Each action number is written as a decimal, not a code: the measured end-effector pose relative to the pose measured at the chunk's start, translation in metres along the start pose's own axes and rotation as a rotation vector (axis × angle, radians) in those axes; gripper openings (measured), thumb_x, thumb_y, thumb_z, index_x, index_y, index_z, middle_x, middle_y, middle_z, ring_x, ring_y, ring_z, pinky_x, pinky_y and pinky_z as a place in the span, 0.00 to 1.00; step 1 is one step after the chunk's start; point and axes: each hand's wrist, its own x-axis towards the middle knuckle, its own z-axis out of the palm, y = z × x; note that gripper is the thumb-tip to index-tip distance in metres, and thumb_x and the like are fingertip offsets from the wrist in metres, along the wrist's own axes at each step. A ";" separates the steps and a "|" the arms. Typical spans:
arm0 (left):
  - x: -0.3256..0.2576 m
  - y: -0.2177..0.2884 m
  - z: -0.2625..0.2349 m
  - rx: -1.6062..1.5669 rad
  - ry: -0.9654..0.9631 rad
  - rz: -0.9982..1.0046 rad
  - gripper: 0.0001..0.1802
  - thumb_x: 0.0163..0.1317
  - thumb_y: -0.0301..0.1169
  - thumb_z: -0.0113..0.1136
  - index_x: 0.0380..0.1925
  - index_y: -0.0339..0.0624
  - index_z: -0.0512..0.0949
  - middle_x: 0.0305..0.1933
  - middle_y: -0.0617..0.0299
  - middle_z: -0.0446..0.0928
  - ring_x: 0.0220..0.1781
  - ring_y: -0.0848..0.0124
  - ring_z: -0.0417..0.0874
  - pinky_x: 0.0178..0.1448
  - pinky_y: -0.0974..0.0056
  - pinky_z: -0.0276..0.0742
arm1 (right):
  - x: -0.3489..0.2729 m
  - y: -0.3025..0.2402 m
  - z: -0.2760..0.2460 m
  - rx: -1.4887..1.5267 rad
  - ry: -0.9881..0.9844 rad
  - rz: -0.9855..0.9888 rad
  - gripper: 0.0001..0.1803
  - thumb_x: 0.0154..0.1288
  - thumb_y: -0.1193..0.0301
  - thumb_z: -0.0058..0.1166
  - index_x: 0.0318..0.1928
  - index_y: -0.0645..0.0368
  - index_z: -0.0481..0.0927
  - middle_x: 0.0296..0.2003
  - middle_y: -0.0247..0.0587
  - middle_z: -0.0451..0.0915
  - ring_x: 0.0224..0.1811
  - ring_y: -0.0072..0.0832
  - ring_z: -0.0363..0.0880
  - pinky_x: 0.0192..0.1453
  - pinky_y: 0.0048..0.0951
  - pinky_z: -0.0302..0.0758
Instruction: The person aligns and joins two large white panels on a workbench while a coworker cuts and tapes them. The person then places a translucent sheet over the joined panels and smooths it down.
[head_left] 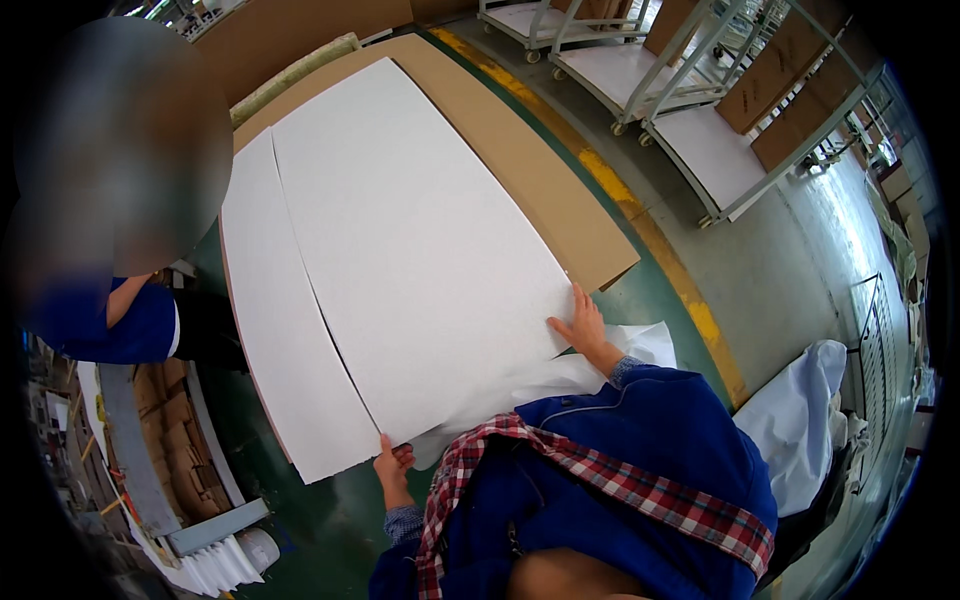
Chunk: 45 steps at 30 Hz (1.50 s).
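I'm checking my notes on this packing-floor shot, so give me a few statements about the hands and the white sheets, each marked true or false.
1. The left hand grips the near edge of the large white sheet. True.
2. The right hand is raised in the air, clear of everything. False: it lies flat on the sheet's near right corner.
3. A narrower white sheet lies along the large sheet's left side. True.
4. The sheets rest on bare green floor. False: brown cardboard lies under them.
5. Another person in a blue top stands at the left. True.
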 end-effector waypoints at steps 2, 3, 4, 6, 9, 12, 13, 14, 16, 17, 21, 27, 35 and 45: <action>-0.001 0.004 0.004 0.048 0.012 -0.004 0.32 0.53 0.55 0.56 0.28 0.28 0.71 0.22 0.50 0.77 0.15 0.68 0.75 0.19 0.65 0.74 | 0.003 0.001 -0.002 0.012 -0.015 0.050 0.48 0.49 0.51 0.58 0.63 0.61 0.49 0.57 0.55 0.60 0.57 0.49 0.62 0.56 0.45 0.62; -0.002 0.006 0.007 0.070 0.020 -0.006 0.33 0.53 0.55 0.55 0.28 0.27 0.71 0.22 0.50 0.77 0.15 0.68 0.75 0.18 0.65 0.74 | 0.000 0.002 -0.007 0.007 -0.020 0.084 0.49 0.49 0.50 0.58 0.63 0.60 0.48 0.57 0.55 0.60 0.57 0.49 0.61 0.56 0.46 0.62; -0.003 0.006 0.008 0.069 0.009 0.002 0.33 0.53 0.56 0.55 0.28 0.27 0.71 0.22 0.49 0.77 0.15 0.68 0.75 0.18 0.66 0.74 | -0.004 0.002 -0.009 0.003 -0.030 0.118 0.50 0.48 0.49 0.58 0.64 0.59 0.47 0.57 0.54 0.60 0.57 0.48 0.61 0.56 0.46 0.61; -0.004 0.006 0.010 0.065 -0.010 0.018 0.34 0.53 0.56 0.54 0.28 0.26 0.71 0.21 0.48 0.77 0.14 0.68 0.75 0.17 0.66 0.74 | -0.004 -0.001 -0.009 -0.001 -0.048 0.141 0.50 0.48 0.50 0.58 0.64 0.61 0.47 0.58 0.55 0.60 0.58 0.48 0.61 0.57 0.46 0.60; 0.000 -0.004 0.005 0.096 0.070 0.017 0.36 0.53 0.57 0.53 0.29 0.25 0.70 0.22 0.46 0.77 0.15 0.67 0.76 0.18 0.66 0.75 | -0.007 0.009 -0.001 0.038 -0.043 0.148 0.50 0.48 0.51 0.59 0.63 0.62 0.47 0.57 0.56 0.61 0.57 0.48 0.62 0.58 0.44 0.60; -0.002 -0.006 0.006 0.057 0.066 -0.015 0.38 0.53 0.59 0.52 0.30 0.24 0.70 0.23 0.45 0.77 0.15 0.66 0.76 0.19 0.65 0.75 | -0.004 0.016 0.005 0.106 0.014 0.022 0.47 0.49 0.53 0.59 0.62 0.65 0.50 0.54 0.58 0.64 0.56 0.48 0.63 0.59 0.40 0.61; -0.003 0.002 0.011 0.037 0.041 -0.045 0.39 0.53 0.60 0.51 0.32 0.23 0.69 0.24 0.43 0.77 0.17 0.64 0.77 0.20 0.64 0.76 | -0.003 0.023 0.002 0.121 0.048 0.014 0.46 0.50 0.53 0.59 0.61 0.66 0.52 0.54 0.59 0.64 0.56 0.48 0.63 0.59 0.38 0.62; -0.003 0.010 0.013 0.015 0.016 -0.074 0.40 0.52 0.61 0.51 0.33 0.22 0.69 0.26 0.42 0.77 0.18 0.63 0.78 0.22 0.64 0.77 | -0.004 0.027 0.002 0.138 0.080 0.006 0.45 0.50 0.54 0.59 0.60 0.67 0.54 0.54 0.60 0.63 0.57 0.48 0.64 0.59 0.37 0.62; -0.010 0.014 0.010 -0.113 0.085 -0.090 0.39 0.53 0.59 0.52 0.36 0.23 0.68 0.28 0.42 0.77 0.21 0.61 0.79 0.26 0.61 0.78 | -0.005 0.011 -0.016 0.206 0.065 0.114 0.42 0.52 0.52 0.57 0.58 0.69 0.57 0.54 0.62 0.64 0.56 0.48 0.64 0.58 0.37 0.63; -0.010 0.010 0.008 -0.169 0.098 -0.102 0.39 0.53 0.59 0.52 0.38 0.24 0.68 0.29 0.42 0.77 0.23 0.60 0.79 0.27 0.60 0.79 | -0.004 0.013 -0.016 0.190 0.029 0.120 0.41 0.52 0.52 0.56 0.57 0.69 0.59 0.52 0.62 0.66 0.55 0.49 0.66 0.57 0.37 0.63; 0.008 -0.008 -0.010 -0.484 0.141 0.017 0.29 0.58 0.49 0.53 0.43 0.30 0.67 0.34 0.49 0.74 0.35 0.59 0.79 0.40 0.56 0.78 | 0.012 0.025 -0.008 0.070 -0.073 0.216 0.39 0.54 0.49 0.53 0.54 0.71 0.64 0.48 0.62 0.71 0.52 0.51 0.69 0.55 0.39 0.65; 0.026 -0.021 -0.013 -0.629 0.049 0.128 0.27 0.58 0.43 0.55 0.44 0.29 0.65 0.37 0.52 0.72 0.40 0.60 0.76 0.48 0.55 0.75 | 0.025 0.063 0.008 0.173 -0.189 0.170 0.38 0.54 0.48 0.53 0.52 0.71 0.66 0.47 0.57 0.73 0.49 0.45 0.72 0.53 0.35 0.67; 0.043 -0.018 -0.032 -0.702 0.202 0.057 0.31 0.54 0.52 0.57 0.42 0.32 0.68 0.36 0.53 0.73 0.37 0.60 0.76 0.42 0.57 0.77 | 0.042 0.088 0.006 0.807 -0.411 0.628 0.45 0.53 0.37 0.43 0.62 0.57 0.58 0.57 0.45 0.64 0.53 0.39 0.67 0.50 0.45 0.68; 0.100 0.012 -0.138 -0.245 0.916 0.248 0.45 0.51 0.58 0.55 0.55 0.30 0.60 0.52 0.43 0.68 0.49 0.55 0.72 0.51 0.58 0.70 | 0.045 0.088 0.023 0.398 -0.222 0.485 0.45 0.53 0.37 0.44 0.50 0.70 0.71 0.47 0.55 0.74 0.51 0.38 0.71 0.53 0.33 0.66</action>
